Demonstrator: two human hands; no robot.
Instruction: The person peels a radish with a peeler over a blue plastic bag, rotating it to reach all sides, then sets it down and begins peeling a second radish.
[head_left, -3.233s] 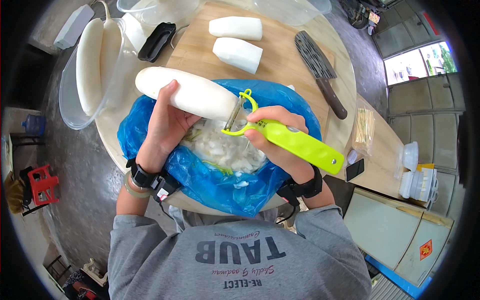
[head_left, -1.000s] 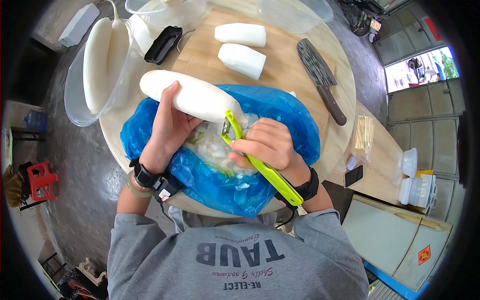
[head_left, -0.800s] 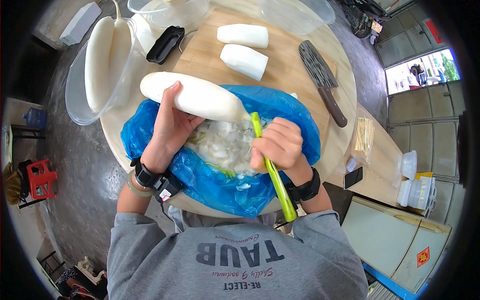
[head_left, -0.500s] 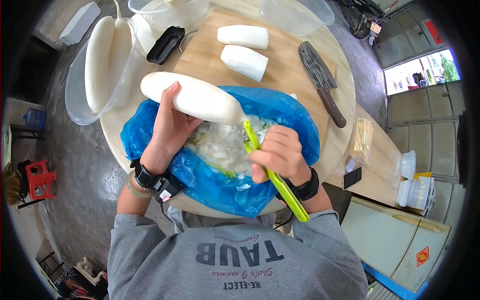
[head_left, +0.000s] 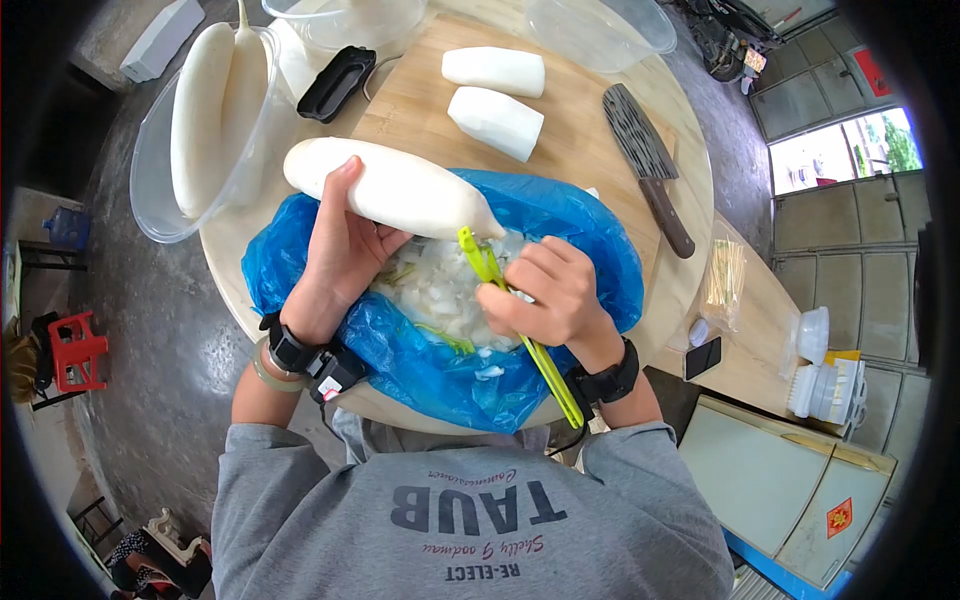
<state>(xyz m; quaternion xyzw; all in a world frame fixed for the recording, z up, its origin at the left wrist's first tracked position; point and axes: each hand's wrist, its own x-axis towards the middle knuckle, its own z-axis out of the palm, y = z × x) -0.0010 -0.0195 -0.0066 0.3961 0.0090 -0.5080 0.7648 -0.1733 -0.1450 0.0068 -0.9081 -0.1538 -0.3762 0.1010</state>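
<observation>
Head | radish [head_left: 395,188] long axis upper-left to lower-right | peeler [head_left: 515,315] at tip

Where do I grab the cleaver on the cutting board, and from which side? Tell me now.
Take the cleaver by its dark wooden handle, coming from the near right. It lies flat, blade pointing away, handle angled toward the right hand and clear of the radish pieces. That hand holds the peeler, so it would likely need to set it down first.

left hand [head_left: 340,245] gripping radish [head_left: 390,188], right hand [head_left: 548,295] holding peeler [head_left: 515,320]
</observation>
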